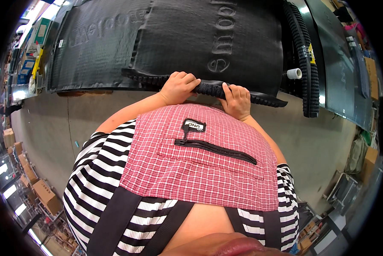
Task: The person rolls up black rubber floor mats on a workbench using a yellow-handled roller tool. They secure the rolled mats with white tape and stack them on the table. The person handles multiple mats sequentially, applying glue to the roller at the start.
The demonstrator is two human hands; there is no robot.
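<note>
Head view: left hand [179, 88] and right hand [237, 101] both grip the embossed black rubber mat [178, 45], at 12 o'clock, by its 6-o'clock edge. Rolling looks barely started: edge curled, flat stretch left.

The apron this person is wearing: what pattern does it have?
The apron has a red-and-white check, seen best in the head view.

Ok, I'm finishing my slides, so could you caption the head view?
Left hand and right hand grip the bumpy near edge of a black mat.
</note>
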